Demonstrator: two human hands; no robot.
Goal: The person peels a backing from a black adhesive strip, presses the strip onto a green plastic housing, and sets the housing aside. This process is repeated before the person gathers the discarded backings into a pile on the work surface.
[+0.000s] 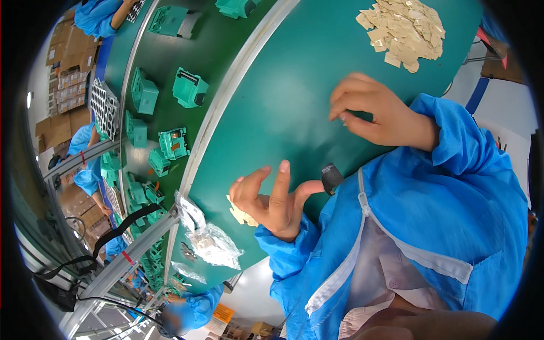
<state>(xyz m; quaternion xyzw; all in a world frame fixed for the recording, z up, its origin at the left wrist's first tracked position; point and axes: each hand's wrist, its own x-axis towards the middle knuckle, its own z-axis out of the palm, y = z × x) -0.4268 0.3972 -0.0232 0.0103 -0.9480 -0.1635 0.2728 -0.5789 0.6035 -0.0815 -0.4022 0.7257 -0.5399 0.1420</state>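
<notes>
Over the green table my left hand is open, its index finger raised and its thumb stretched out to the right. At the thumb's tip is a small flat black piece with pale marks; whether it sticks to the thumb or only lies against it, I cannot tell. Farther right, my right hand hovers with curled fingers, thumb tip and index fingertip close together. Anything pinched there is too small to make out. Several thin beige pieces lie partly hidden behind my left hand.
A heap of beige flat pieces covers the table's far right. Clear plastic bags lie at the left end. Beyond a metal rail, green plastic housings stand on a line. Other people in blue sleeves work across it.
</notes>
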